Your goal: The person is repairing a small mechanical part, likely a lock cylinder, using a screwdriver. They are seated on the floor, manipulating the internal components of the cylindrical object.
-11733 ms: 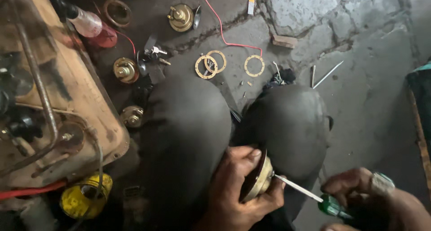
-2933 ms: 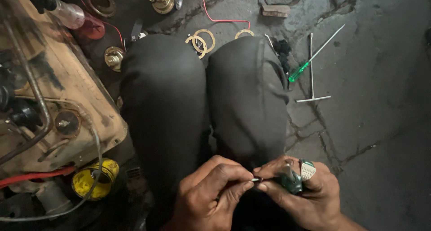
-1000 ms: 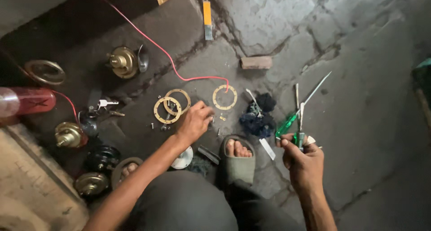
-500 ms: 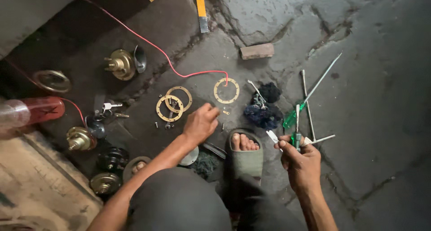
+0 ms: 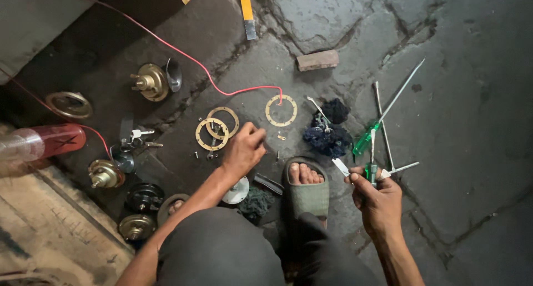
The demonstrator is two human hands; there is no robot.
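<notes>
1. Left hand (image 5: 243, 150) has settled lower on the floor than half a second ago, fingertips pinched over small screws just right of the paired brass ring gaskets (image 5: 216, 128).
2. Right hand (image 5: 377, 198) remains closed around a green-handled screwdriver (image 5: 371, 171), well right of the gaskets.
3. Judgement: fastener pickup under way.

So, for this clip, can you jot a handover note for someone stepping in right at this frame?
Left hand: down on the ground, fingertips pinching among small screws beside the two overlapping brass rings; whether it grips one is unclear.
Right hand: holds a small green-handled screwdriver.
A third ring lies apart, by the red wire. A larger green screwdriver lies on the stone.
Done: rings laid out. Left: not shown.
</notes>
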